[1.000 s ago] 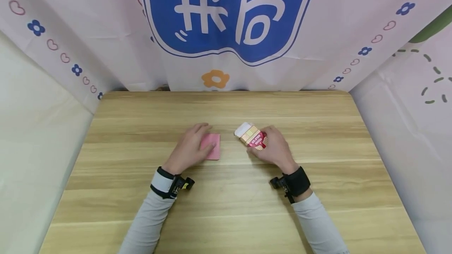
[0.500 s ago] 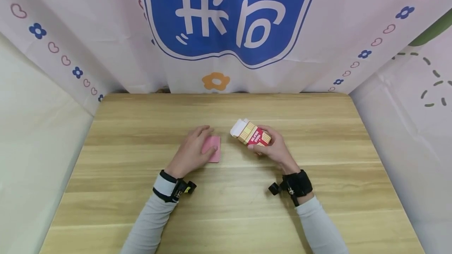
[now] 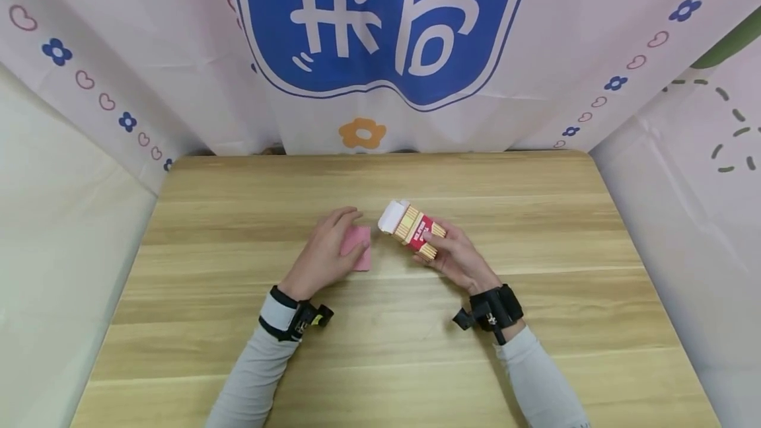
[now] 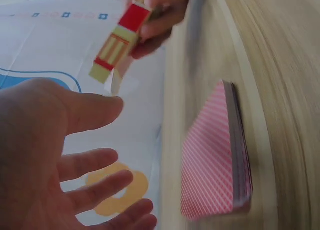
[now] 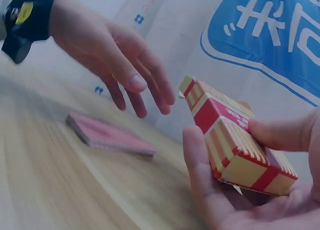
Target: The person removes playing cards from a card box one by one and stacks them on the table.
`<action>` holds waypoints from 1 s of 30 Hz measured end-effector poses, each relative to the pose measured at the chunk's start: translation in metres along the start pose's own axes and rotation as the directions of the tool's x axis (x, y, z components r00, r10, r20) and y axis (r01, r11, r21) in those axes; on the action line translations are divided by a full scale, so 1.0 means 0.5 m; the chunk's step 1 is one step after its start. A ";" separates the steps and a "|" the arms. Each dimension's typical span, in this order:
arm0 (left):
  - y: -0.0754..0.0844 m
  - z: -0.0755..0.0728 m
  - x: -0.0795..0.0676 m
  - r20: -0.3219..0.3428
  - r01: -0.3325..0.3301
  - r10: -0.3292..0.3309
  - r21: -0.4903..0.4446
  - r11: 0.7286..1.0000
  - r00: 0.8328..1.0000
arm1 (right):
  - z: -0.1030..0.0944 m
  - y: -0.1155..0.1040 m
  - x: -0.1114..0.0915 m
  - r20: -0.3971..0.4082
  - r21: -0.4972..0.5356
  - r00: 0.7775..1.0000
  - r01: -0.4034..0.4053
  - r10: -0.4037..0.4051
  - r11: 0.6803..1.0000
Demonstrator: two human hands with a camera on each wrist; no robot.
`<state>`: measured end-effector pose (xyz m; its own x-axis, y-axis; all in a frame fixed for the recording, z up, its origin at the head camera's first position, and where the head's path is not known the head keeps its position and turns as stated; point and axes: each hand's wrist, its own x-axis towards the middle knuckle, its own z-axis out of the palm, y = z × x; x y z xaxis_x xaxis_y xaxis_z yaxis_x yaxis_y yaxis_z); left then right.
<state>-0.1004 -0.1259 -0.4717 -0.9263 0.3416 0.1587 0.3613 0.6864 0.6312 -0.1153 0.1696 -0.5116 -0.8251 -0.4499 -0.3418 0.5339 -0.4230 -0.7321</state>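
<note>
A pink deck of playing cards (image 4: 210, 160) lies flat on the table. My left hand (image 3: 324, 249) hovers over the deck with fingers spread, and the wrist views show a gap between hand and cards. In my right hand (image 3: 460, 256) I grip a red and cream striped card box (image 5: 227, 135), thumb on its printed face and fingers around the other side. The box is tilted, raised above the table, its white flap (image 3: 393, 216) open and pointing toward the left hand. Whether anything is inside the box cannot be seen.
The wooden table (image 3: 380, 362) extends around both hands. A white cloth with a blue shield print (image 3: 380, 32) hangs along its back edge, and pale cloth walls (image 3: 59, 249) stand at both sides. A strap with a small camera (image 3: 496, 309) sits on each wrist.
My right hand has lifted the card box and turned, bringing the open flap left toward the deck. The thumb now lies across the box's face. My left hand has barely moved.
</note>
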 end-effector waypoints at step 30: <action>0.047 0.047 0.089 0.041 0.177 -0.174 -0.344 0.922 0.984 | -0.017 0.042 0.022 0.130 0.194 0.991 0.004 -0.030 0.981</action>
<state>-0.1306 -0.0795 -0.4674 -0.9698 0.2432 0.0157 0.1326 0.4725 0.8713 -0.1149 0.1623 -0.5360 -0.8096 -0.5355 -0.2403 0.5563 -0.5695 -0.6051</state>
